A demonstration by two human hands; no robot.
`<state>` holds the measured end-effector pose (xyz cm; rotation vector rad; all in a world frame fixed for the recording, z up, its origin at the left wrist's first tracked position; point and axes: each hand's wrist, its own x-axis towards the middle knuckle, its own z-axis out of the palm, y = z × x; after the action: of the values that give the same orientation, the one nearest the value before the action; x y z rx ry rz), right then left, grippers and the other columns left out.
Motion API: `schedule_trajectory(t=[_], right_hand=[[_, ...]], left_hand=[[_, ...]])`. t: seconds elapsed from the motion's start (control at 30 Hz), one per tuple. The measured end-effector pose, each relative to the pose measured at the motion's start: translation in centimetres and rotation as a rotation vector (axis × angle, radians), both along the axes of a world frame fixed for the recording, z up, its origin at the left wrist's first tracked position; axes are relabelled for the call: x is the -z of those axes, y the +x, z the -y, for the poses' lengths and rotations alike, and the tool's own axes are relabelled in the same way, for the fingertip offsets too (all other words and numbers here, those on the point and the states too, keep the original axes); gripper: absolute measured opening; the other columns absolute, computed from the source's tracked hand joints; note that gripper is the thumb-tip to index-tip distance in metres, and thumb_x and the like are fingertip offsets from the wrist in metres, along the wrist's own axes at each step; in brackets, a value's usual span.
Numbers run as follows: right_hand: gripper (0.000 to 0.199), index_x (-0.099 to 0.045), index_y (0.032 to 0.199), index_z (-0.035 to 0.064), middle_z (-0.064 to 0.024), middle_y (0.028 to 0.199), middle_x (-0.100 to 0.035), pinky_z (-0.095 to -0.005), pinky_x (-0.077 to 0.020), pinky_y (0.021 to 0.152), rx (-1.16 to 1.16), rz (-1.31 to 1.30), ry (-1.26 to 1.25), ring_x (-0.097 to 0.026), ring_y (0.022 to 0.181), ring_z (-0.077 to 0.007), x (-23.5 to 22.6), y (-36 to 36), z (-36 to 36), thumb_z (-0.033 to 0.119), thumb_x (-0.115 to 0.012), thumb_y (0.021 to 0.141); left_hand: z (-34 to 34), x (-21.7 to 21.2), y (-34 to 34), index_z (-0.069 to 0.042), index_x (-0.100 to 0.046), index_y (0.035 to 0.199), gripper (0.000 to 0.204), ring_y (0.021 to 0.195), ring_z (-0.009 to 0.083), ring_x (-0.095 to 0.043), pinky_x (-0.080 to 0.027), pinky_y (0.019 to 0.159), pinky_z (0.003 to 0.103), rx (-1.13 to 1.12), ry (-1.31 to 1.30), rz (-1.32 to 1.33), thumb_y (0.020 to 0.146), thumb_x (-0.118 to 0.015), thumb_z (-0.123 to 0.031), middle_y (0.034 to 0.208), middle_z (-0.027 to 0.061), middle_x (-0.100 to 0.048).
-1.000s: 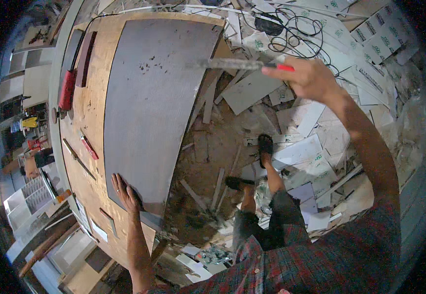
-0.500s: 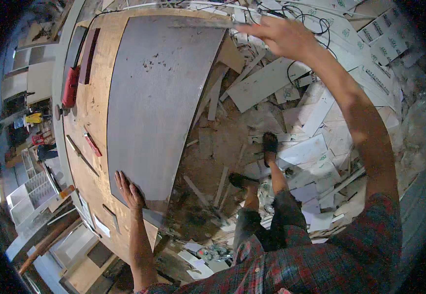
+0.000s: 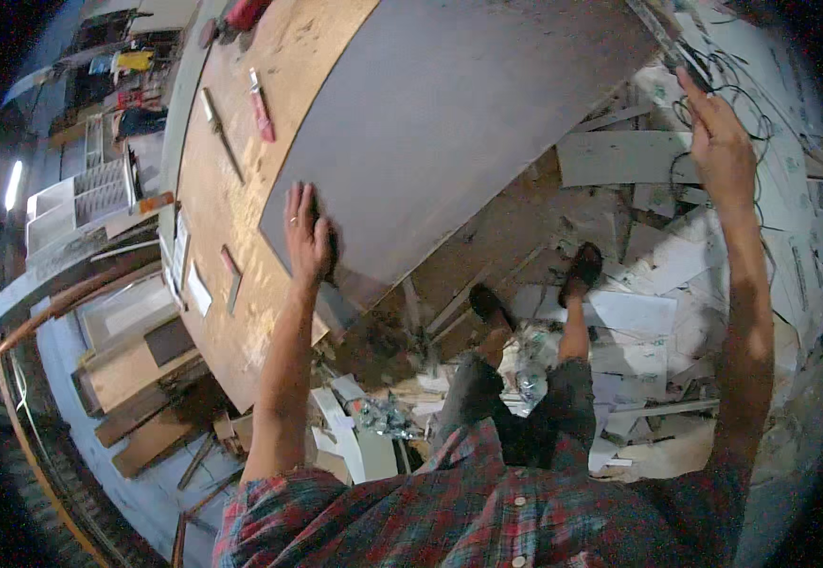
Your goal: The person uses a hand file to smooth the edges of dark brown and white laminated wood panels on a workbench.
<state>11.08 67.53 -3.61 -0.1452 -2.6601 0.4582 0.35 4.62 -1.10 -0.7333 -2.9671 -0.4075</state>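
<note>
A large grey panel (image 3: 430, 133) lies across the light wooden worktable (image 3: 205, 199). My left hand (image 3: 309, 232) rests on the panel near its lower left corner, fingers stretched out and a ring on one. At the far right, my right hand (image 3: 722, 142) is closed round the dark handle of a long, flat grey tool (image 3: 655, 28). This tool runs up past the panel's far right edge and is cut off at the frame's top, so its kind is unclear. Dark specks show on the panel's far part.
Left of the panel lie a red utility knife (image 3: 261, 109), a thin rod-like tool (image 3: 222, 134) and a small angled tool (image 3: 231, 279). A red tool (image 3: 247, 11) shows at the top. White board offcuts (image 3: 629, 156) and black cable (image 3: 760, 118) litter the floor at right.
My right hand has swung right and nearer with the long tool. My left hand stays on the panel's corner. The view has turned, so the panel now slants up to the right.
</note>
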Motion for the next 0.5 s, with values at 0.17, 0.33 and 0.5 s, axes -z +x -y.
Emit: schedule_trajectory(t=[0.17, 0.33, 0.5], right_hand=[[0.061, -0.061, 0.141, 0.0369, -0.0024, 0.087, -0.060, -0.0379, -0.0523, 0.053, -0.118, 0.214, 0.005, -0.063, 0.064, -0.0224, 0.2, 6.3, 21.3, 0.005, -0.060, 0.089], [0.053, -0.066, 0.136, 0.0221, -0.0038, 0.085, -0.061, -0.0389, -0.0544, 0.057, -0.242, 0.294, -0.381, -0.063, 0.063, -0.0265, -1.9, 12.0, 34.1, 0.003, -0.066, 0.086], [0.048, -0.068, 0.133, 0.0163, -0.0121, 0.086, -0.064, -0.0389, -0.0529, 0.058, -0.219, 0.269, -0.530, -0.064, 0.067, -0.0299, -2.4, 18.7, 39.8, 0.004, -0.068, 0.087]], left_hand=[[1.2, 0.0, 1.3, -0.011, -0.048, 0.151, 0.057, 0.150, 0.0396, -0.030, -0.022, 0.122, 0.050, -0.047, 0.000, -0.018, 0.096, -0.054, -0.028, 0.159, 0.0177, -0.039], [1.7, 0.2, 1.1, -0.013, -0.050, 0.149, 0.058, 0.148, 0.0381, -0.032, -0.024, 0.121, 0.050, -0.058, 0.016, -0.032, 0.095, -0.057, -0.031, 0.157, 0.0161, -0.042], [2.0, 0.4, 1.0, -0.021, -0.051, 0.149, 0.056, 0.146, 0.0351, -0.037, -0.026, 0.121, 0.049, -0.057, 0.028, -0.065, 0.097, -0.058, -0.040, 0.157, 0.0122, -0.044]])
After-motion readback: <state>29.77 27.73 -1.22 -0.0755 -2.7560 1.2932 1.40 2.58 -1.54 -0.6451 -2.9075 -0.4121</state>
